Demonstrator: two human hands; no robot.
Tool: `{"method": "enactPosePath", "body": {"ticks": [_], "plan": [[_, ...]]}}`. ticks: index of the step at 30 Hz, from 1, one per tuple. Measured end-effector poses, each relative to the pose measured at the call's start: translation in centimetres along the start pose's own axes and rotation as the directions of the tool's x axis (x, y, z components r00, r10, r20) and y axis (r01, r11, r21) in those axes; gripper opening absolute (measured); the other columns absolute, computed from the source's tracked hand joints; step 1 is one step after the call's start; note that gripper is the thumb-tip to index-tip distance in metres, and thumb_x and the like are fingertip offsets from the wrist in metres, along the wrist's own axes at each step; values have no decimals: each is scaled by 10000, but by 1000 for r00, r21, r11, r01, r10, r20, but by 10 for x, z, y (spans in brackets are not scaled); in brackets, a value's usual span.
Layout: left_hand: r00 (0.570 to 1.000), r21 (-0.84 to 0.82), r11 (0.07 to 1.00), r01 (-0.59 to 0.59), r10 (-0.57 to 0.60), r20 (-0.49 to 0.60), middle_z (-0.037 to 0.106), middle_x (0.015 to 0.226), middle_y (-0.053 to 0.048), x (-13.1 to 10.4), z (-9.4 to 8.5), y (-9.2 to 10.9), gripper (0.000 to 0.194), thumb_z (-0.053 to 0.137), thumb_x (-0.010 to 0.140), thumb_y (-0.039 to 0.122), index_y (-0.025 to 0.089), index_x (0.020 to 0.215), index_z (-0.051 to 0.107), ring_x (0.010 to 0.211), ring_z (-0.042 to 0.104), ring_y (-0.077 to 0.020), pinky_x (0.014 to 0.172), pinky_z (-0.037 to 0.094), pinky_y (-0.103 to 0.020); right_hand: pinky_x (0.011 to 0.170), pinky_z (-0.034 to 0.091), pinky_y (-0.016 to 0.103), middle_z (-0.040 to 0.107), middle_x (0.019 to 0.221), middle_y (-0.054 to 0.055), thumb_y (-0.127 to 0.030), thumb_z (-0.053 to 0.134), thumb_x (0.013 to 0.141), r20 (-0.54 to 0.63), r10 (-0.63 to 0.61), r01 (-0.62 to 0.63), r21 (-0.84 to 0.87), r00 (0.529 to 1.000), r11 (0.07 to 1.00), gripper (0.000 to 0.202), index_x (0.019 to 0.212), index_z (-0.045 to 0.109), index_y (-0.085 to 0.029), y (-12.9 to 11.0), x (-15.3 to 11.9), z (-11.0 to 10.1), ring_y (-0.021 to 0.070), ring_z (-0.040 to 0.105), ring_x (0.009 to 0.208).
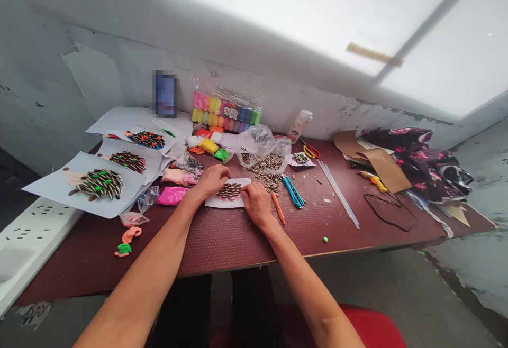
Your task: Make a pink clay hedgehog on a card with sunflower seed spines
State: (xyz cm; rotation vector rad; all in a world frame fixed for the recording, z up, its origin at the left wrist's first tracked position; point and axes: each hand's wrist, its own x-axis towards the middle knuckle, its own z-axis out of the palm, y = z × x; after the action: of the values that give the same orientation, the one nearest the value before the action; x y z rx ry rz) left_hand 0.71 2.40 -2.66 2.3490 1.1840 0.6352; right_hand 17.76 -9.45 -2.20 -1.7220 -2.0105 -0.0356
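A small white card (214, 202) lies on the dark red table, bearing a hedgehog shape of striped seeds (230, 191) with pink clay beneath. My left hand (214, 180) is at the card's upper left edge, its fingers curled together; whatever they may hold is too small to make out. Against the card's right edge rests my right hand (257, 203), with bent fingers drawn together and their tips partly hidden. Just right of that hand are an orange pen (278, 209) and a blue cutter (293, 192). Loose seeds (266, 164) spill from a clear plastic bag (254, 142) behind.
Finished seed hedgehogs on paper (101, 184) lie at the left, near a white power strip (35, 231). Coloured clay packs (226, 112), a bottle (299, 126) and scissors (311, 150) stand or lie behind. Clear sticks (338, 193) and floral fabric (424, 168) are at the right.
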Motion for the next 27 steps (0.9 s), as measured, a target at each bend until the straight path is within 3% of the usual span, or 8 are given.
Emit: {"method": "enactPosePath", "body": {"ticks": [7, 12, 21, 27], "plan": [[1000, -9, 1000, 13, -13, -1, 727, 903, -55, 0, 0, 1, 265, 506, 772, 116, 185, 875, 740, 844, 649, -206, 800, 482, -297, 753, 414, 307, 693, 873, 58, -154, 548, 943, 0, 23, -23, 24, 1000, 999, 136, 850, 631, -209, -1, 0, 0, 215, 576, 853], [1000, -13, 1000, 3, -3, -7, 732, 913, -57, 0, 0, -1, 256, 514, 774, 127, 189, 874, 741, 868, 651, -212, 808, 486, -297, 787, 435, 305, 689, 883, 62, -137, 523, 918, -63, 37, -32, 76, 997, 997, 138, 884, 637, -206, 0, -2, -3, 210, 596, 869], [1000, 6, 1000, 6, -6, 0, 727, 906, -60, 0, 0, 0, 267, 501, 774, 145, 186, 878, 744, 851, 644, -205, 810, 494, -298, 819, 456, 320, 695, 900, 82, -152, 463, 902, -182, 201, -176, 142, 963, 974, 181, 887, 639, -192, 10, -2, -8, 211, 614, 867], [1000, 41, 999, 1, 0, -23, 712, 926, -75, -1, -2, -1, 290, 487, 797, 141, 187, 908, 751, 887, 642, -219, 853, 504, -322, 807, 457, 313, 693, 884, 78, -163, 486, 902, -172, 233, -205, 170, 957, 964, 171, 875, 652, -194, 14, -2, -9, 207, 615, 854]]}}
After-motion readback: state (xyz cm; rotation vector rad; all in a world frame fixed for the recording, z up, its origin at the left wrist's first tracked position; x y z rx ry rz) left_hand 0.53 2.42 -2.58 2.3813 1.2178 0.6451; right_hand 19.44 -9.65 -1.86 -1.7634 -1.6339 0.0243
